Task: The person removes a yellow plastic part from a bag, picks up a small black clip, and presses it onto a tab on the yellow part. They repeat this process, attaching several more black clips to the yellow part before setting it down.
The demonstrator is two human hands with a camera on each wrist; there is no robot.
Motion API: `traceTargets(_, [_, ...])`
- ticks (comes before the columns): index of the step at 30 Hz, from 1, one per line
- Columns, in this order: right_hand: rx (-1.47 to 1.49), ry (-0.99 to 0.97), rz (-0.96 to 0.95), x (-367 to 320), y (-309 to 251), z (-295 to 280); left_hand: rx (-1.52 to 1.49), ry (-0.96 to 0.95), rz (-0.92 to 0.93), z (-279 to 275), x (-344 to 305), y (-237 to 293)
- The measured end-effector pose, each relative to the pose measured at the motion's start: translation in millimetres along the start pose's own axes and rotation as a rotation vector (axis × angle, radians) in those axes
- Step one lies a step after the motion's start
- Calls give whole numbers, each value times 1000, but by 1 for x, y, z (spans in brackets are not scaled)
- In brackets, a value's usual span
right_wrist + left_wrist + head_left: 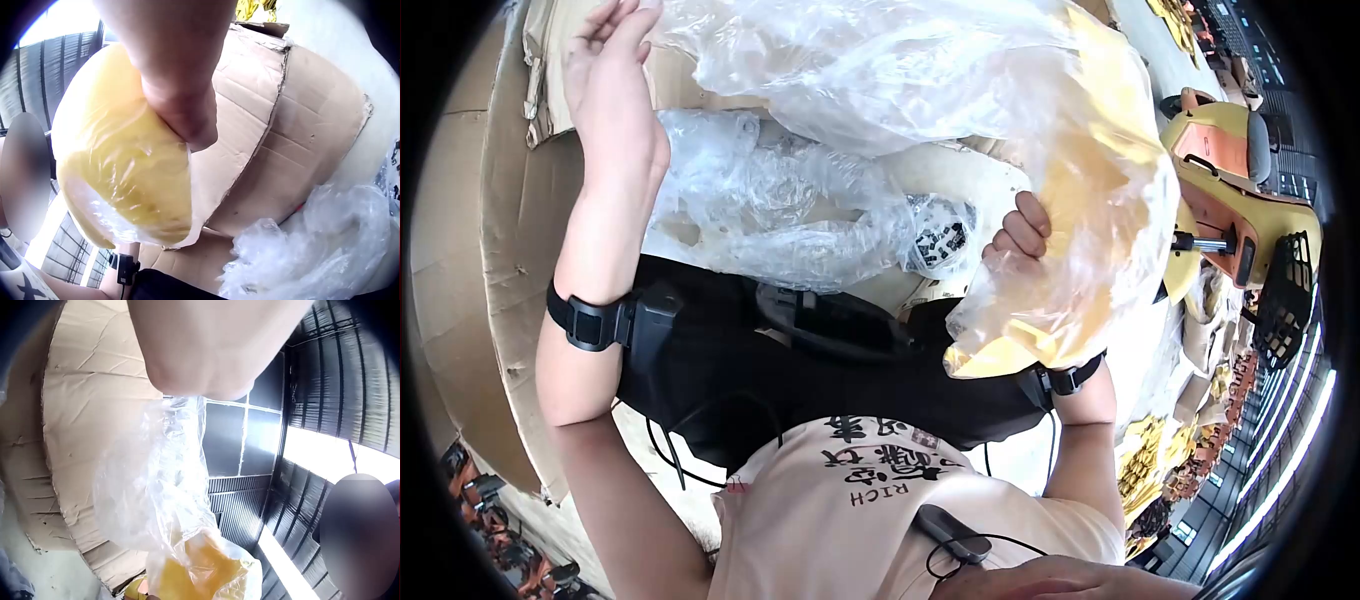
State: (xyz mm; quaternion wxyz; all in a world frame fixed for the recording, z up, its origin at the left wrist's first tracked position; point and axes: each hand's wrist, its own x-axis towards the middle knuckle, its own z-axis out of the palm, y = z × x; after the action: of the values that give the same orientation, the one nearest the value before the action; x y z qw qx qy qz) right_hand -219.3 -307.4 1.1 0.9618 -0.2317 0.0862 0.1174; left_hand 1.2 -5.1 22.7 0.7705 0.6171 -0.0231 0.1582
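Observation:
A large clear plastic bag (pixel 880 70) with yellow sheet-like material (pixel 1100 130) showing through it stretches between both hands. My left hand (pixel 615 80) is raised at the upper left, its fingers pinching the bag's edge. In the left wrist view the bag (pixel 178 481) hangs below the heel of that hand. On the other side my right hand (pixel 1022 230) grips the yellow end with curled fingers, its wrist partly covered by the plastic. The right wrist view shows the yellow part (pixel 125 150) bulging beside the right hand (pixel 187 112).
Crumpled clear plastic (pixel 790 200) lies in front of my lap, beside a clear bag of small black-and-white pieces (pixel 942 237). Cardboard (pixel 500 240) stands along the left. A yellow and orange machine (pixel 1230 190) is at the right, with yellow wrapped items (pixel 1155 460) piled behind.

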Motion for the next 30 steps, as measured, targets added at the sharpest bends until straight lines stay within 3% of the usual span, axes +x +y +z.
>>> traceTargets(1, [-123, 116, -26, -3, -1, 3, -11, 80, 136, 4, -6, 4])
traceTargets(2, [-828, 404, -50, -5, -2, 3, -2, -48, 222, 7, -16, 6])
traceTargets(3, [-825, 402, -60, -4, -2, 1, -4, -55, 229, 4, -24, 14])
traceTargets(5, [-757, 439, -153, -2, 1, -1, 80, -769, 52, -1, -41, 33])
traceTargets(7, [-689, 478, -243, 1, 4, -4, 332, -1118, -348, 23, -56, 53])
traceTargets(8, [-653, 496, -289, 2, 5, -6, 337, -1124, -342, 28, -58, 46])
traceTargets(10, [-696, 506, -411, 2, 7, -24, 177, -1104, -647, 34, -69, 16])
traceTargets(11, [-688, 505, -413, -3, 3, -41, 185, -1107, -647, 38, -77, 12])
traceTargets(13, [-1179, 216, -475, -13, -8, -66, 355, -874, -597, 41, -92, 6])
traceTargets(14, [-1339, 244, -543, -9, -3, -45, 295, -974, -336, 40, -90, -5])
traceTargets(15, [-1326, 246, -549, -7, 0, -30, 307, -981, -334, 41, -92, -2])
traceTargets(17, [-1536, 207, -603, -3, 5, -13, 198, -819, -32, 43, -99, 5])
traceTargets(19, [-1540, 215, -603, 1, 10, -14, 173, -863, 44, 45, -100, 3])
traceTargets(21, [-1416, 288, -500, 4, 17, -12, 343, -864, 62, 54, -115, -6])
traceTargets(23, [-1339, 316, -515, 9, 24, -16, 419, -879, 178, 52, -136, -14])
traceTargets(25, [-1262, 353, -529, 10, 24, -21, 603, -1095, 402, 49, -154, -12])
traceTargets(27, [-1050, 395, -545, 10, 19, -27, 519, -1143, 418, 43, -164, -19])
traceTargets(29, [-1062, 431, -634, 11, 17, -38, 617, -1410, 447, 35, -167, -21])
traceTargets(30, [-1072, 458, -713, 12, 15, -41, 605, -1404, 469, 33, -170, -19])
